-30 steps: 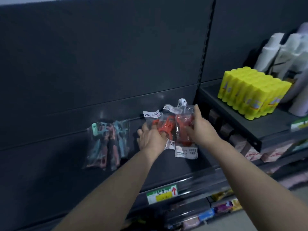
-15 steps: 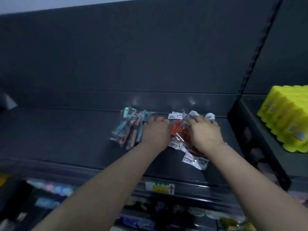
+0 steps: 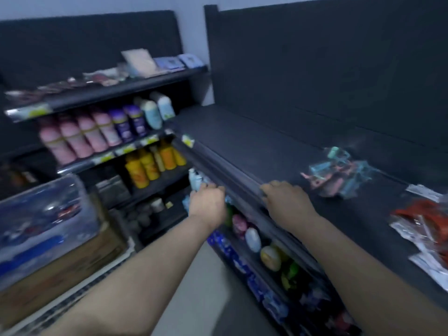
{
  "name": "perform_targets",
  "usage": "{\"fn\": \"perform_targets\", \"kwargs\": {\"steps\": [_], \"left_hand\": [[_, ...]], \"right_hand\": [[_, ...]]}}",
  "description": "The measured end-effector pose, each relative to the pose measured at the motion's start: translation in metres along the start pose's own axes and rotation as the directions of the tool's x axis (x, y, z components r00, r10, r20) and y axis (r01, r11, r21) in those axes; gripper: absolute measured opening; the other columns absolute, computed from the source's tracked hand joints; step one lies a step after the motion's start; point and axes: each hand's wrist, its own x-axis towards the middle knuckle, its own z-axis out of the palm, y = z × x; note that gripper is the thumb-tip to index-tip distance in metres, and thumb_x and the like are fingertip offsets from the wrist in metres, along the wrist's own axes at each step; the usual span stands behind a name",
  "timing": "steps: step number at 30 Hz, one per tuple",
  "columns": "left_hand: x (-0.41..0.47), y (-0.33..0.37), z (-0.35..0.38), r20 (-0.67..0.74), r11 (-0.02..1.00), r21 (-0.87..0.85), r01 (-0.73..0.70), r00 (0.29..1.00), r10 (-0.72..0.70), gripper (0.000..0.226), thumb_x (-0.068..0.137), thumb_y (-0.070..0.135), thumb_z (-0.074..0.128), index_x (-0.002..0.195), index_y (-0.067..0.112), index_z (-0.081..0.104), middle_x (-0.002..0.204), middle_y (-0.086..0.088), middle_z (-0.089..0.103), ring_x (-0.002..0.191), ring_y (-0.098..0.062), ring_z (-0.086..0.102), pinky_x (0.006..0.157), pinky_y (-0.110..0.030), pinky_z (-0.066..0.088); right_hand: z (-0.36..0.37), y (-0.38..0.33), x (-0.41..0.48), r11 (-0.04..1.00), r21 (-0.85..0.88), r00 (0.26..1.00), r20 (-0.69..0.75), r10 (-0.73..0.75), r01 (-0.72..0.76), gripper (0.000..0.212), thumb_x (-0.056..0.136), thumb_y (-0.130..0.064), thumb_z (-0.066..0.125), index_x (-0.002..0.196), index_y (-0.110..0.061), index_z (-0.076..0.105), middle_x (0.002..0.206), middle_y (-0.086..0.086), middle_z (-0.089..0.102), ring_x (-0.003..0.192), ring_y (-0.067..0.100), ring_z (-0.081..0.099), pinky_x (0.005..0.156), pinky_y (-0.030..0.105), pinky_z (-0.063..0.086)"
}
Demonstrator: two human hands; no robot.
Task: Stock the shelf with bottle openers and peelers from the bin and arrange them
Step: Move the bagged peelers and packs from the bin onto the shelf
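Both hands have come off the packets and drawn back to the front of the shelf [image 3: 254, 146], and the view has swung left, so the stock now sits at the right side of the frame. The red bottle-opener packets [image 3: 426, 217] lie at the far right edge. The pastel peeler packets [image 3: 339, 173] lie just up and left of them, a little apart.

The left hand [image 3: 207, 207], at centre frame, hangs below the shelf's front rail [image 3: 232, 175], fingers loosely curled with nothing seen in them. The right hand [image 3: 287, 202] has its fingers bent together over that rail; through the blur I cannot tell whether it grips the rail or only rests there.

Judging by this, the person is turning away to fetch more stock. The bin itself is not plainly visible; a cardboard box [image 3: 60, 263] with wrapped goods at lower left may be near it.

To do this well, take one kind at a time from the bin. Lay each new packet flat beside its own kind, labels facing the same way. Keep a clear gap between openers and peelers, and fill the bare shelf toward the left.
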Motion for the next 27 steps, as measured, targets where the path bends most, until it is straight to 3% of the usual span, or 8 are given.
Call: {"fn": "perform_targets", "kwargs": {"steps": [4,8,15,21,25,27], "left_hand": [[-0.037,-0.117,0.02,0.067,0.98,-0.015,0.197,0.978,-0.196,0.024,0.087,0.02,0.047,0.109,0.018,0.058,0.116,-0.006,0.058,0.114,-0.029,0.049,0.086,-0.04,0.046],[-0.069,-0.216,0.028,0.114,0.951,-0.072,0.301,0.95,-0.292,0.028,0.086,0.023,0.05,0.112,0.02,0.059,0.114,-0.008,0.063,0.111,-0.03,0.055,0.085,-0.039,0.05],[-0.128,-0.392,0.024,0.124,0.781,-0.225,0.583,0.812,-0.57,0.028,0.089,0.017,0.049,0.115,0.018,0.06,0.11,-0.009,0.068,0.102,-0.03,0.064,0.075,-0.036,0.05],[-0.168,-0.486,0.027,0.083,0.626,-0.276,0.73,0.666,-0.741,0.035,0.091,0.015,0.047,0.124,0.018,0.057,0.113,-0.011,0.067,0.104,-0.03,0.061,0.078,-0.038,0.052],[-0.177,-0.522,0.037,0.071,0.575,-0.305,0.759,0.62,-0.781,0.026,0.091,0.016,0.049,0.116,0.015,0.058,0.108,-0.01,0.068,0.099,-0.031,0.063,0.076,-0.038,0.053],[-0.173,-0.539,0.042,0.081,0.562,-0.291,0.774,0.605,-0.792,0.026,0.091,0.015,0.048,0.115,0.015,0.058,0.104,-0.012,0.068,0.096,-0.033,0.063,0.068,-0.035,0.049]], "right_hand": [[0.03,-0.099,0.037,0.992,0.031,0.988,0.091,-0.126,0.124,0.026,0.095,-0.026,0.044,0.119,-0.021,0.052,0.121,0.002,0.057,0.113,0.025,0.054,0.084,0.035,0.044],[0.055,-0.192,0.069,0.974,0.111,0.96,0.176,-0.215,0.198,0.023,0.095,-0.024,0.045,0.115,-0.019,0.055,0.12,0.002,0.058,0.111,0.026,0.056,0.083,0.035,0.045],[0.081,-0.372,0.127,0.894,0.239,0.874,0.226,-0.43,0.378,0.035,0.099,-0.031,0.042,0.131,-0.02,0.049,0.13,0.004,0.055,0.119,0.026,0.052,0.09,0.038,0.047],[0.096,-0.465,0.163,0.849,0.205,0.807,0.265,-0.528,0.488,0.027,0.099,-0.024,0.041,0.123,-0.019,0.052,0.122,0.003,0.058,0.11,0.023,0.056,0.077,0.032,0.045],[0.105,-0.505,0.188,0.833,0.242,0.785,0.282,-0.552,0.498,0.03,0.098,-0.025,0.041,0.124,-0.019,0.053,0.121,0.005,0.06,0.109,0.026,0.057,0.083,0.036,0.05],[0.112,-0.522,0.202,0.827,0.228,0.774,0.291,-0.562,0.515,0.027,0.097,-0.024,0.043,0.121,-0.02,0.054,0.117,0.005,0.06,0.105,0.026,0.058,0.077,0.033,0.05]]}}
